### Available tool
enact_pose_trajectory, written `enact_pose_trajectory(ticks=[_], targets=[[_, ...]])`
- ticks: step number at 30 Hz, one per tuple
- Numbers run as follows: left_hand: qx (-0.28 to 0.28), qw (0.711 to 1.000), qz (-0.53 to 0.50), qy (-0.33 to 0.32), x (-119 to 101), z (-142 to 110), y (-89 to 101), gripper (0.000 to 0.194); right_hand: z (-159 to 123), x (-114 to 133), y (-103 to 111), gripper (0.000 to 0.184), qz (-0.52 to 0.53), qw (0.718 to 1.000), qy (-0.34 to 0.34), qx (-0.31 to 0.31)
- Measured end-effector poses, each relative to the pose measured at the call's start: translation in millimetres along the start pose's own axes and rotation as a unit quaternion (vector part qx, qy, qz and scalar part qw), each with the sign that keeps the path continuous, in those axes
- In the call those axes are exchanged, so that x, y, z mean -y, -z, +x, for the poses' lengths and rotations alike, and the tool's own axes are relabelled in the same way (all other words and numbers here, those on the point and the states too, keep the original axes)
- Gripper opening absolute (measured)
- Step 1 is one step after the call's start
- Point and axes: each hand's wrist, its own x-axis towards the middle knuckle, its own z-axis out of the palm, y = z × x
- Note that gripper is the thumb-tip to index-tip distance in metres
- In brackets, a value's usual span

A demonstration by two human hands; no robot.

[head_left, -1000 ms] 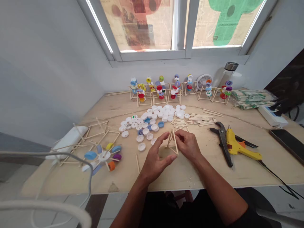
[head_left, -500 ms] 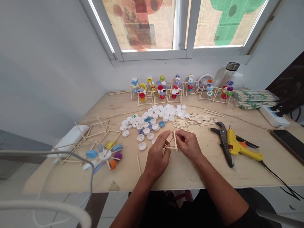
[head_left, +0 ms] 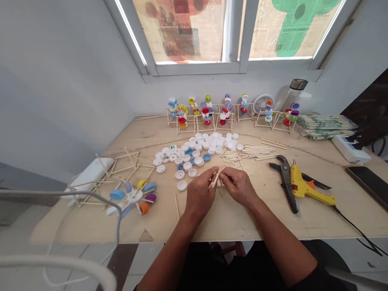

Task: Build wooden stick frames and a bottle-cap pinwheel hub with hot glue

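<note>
My left hand (head_left: 200, 193) and my right hand (head_left: 239, 186) meet over the middle of the wooden table (head_left: 230, 220), both pinched on a small frame of thin wooden sticks (head_left: 216, 178) held between the fingertips. Part of the frame is hidden behind my fingers. Just beyond my hands lies a scatter of white and blue bottle caps (head_left: 197, 151), and a pile of loose sticks (head_left: 251, 152) lies to its right.
A yellow glue gun (head_left: 306, 189) and black pliers (head_left: 285, 178) lie at the right, a phone (head_left: 368, 180) farther right. A cap-and-stick wheel (head_left: 133, 197) and stick frames (head_left: 124, 165) lie at the left. Finished cap models (head_left: 224, 113) line the back wall.
The stick frame stood upright under my right hand with my left hand open beside it; now both hands have closed on it and tipped it over, slightly farther from me.
</note>
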Motion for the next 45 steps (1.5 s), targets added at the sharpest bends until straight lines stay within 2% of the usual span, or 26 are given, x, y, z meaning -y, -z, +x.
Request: enact_pose_trajectory(ticks=[8, 15, 21, 28, 33, 37, 41, 45], targets=[[-0.015, 0.999, -0.003, 0.029, 2, -1, 3.7, 0.019, -1, -2, -5, 0.027, -0.084, 0.995, 0.044, -0.024], [-0.003, 0.999, 0.027, 0.028, -1, -3, 8.4, 0.020, -1, -4, -8, 0.027, -0.135, 0.989, 0.041, -0.049], [0.013, 1.000, 0.011, 0.016, -5, -8, 9.4, 0.023, 1, -4, -8, 0.025, -0.125, 0.990, -0.018, -0.059], [0.005, 0.996, -0.058, 0.068, 1, -14, 19.0, 0.024, 1, -12, 3, 0.026, -0.029, 0.978, -0.135, -0.154], [0.000, 0.990, -0.086, 0.115, 14, -17, 28.5, 0.022, 6, -19, 12, 0.029, 0.116, 0.943, -0.182, -0.254], [-0.014, 0.986, -0.094, 0.136, 23, -19, 35.8, 0.025, 4, -15, 23, 0.026, 0.273, 0.877, -0.174, -0.355], [-0.027, 0.985, -0.078, 0.151, 30, -21, 42.7, 0.027, -22, 16, 49, 0.022, 0.361, 0.828, -0.123, -0.410], [-0.030, 0.985, -0.066, 0.159, 36, -21, 45.4, 0.029, -51, 47, 85, 0.015, 0.366, 0.817, -0.081, -0.439]])
